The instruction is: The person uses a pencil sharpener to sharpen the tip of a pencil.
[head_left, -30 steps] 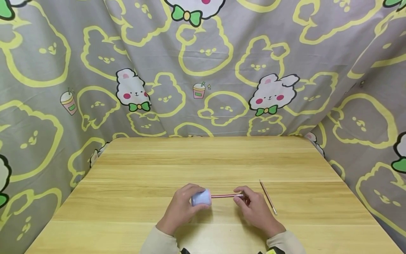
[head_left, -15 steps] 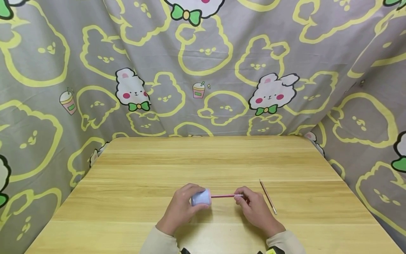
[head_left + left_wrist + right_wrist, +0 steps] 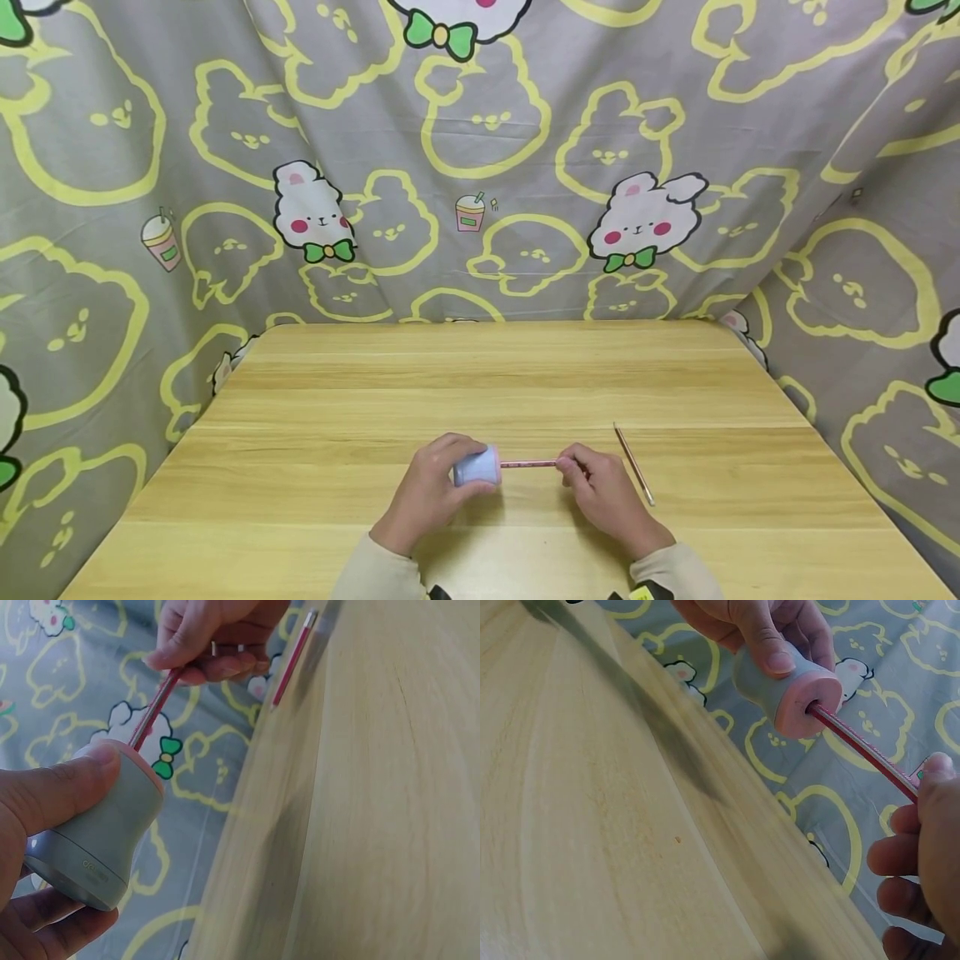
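Note:
My left hand (image 3: 431, 487) grips a pale blue pencil sharpener (image 3: 474, 467) with a pink end face, lying sideways above the table. In the right wrist view, a red striped pencil (image 3: 862, 748) enters the hole in the sharpener's pink face (image 3: 801, 712). My right hand (image 3: 607, 492) pinches that pencil near its outer end, thumb against curled fingers. The pencil's far tip is hidden inside the sharpener. A second pencil (image 3: 633, 464) rests on the table just right of my right hand, its white-tipped end toward me.
The wooden table (image 3: 300, 400) spreads out around both hands. Behind it and along the sides hangs a grey curtain (image 3: 517, 192) with yellow cartoon outlines. Past the left hand, in the left wrist view, the table edge (image 3: 225, 877) runs close by.
My right fingers shift slightly along the pencil and curl closer, and the pencil looks turned about its length, its stripes now showing. The left hand and sharpener stay nearly still.

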`<state>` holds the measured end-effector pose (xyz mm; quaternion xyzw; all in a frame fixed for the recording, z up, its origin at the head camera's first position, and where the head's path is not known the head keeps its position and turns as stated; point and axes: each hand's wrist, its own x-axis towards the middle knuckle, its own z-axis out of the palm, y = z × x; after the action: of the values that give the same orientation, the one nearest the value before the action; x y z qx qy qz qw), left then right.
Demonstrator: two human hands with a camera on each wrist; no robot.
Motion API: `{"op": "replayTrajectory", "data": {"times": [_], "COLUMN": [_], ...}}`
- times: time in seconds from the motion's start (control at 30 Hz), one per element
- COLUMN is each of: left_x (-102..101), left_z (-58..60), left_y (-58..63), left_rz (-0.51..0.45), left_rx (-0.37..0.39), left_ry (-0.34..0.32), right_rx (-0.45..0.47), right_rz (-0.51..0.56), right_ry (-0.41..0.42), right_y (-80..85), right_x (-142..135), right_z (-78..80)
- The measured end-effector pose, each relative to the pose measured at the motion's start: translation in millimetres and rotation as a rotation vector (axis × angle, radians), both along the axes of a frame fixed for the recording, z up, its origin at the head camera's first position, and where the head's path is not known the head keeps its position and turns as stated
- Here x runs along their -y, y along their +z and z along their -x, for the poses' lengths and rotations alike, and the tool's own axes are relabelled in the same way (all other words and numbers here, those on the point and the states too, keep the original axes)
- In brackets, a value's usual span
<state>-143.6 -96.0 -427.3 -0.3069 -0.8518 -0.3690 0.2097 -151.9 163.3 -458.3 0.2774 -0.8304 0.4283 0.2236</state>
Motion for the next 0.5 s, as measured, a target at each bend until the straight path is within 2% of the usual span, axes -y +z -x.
{"op": "replayTrajectory", "data": {"times": [0.3,0.5], "left_x": [-0.4,-0.1], "left_z": [-1.0,-1.0], "left_y": [1.2,0.7], "left_rz": [0.017,0.014], "left_rx": [0.037,0.024], "left_ry": [0.021,0.023], "right_rx": [0.042,0.042], "right_rz": [0.028,0.006], "right_ry": [0.011,0.024], "right_y": [1.6,0.4], "right_x": [0.0,-0.7], "right_z": [-1.7,-1.4]}}
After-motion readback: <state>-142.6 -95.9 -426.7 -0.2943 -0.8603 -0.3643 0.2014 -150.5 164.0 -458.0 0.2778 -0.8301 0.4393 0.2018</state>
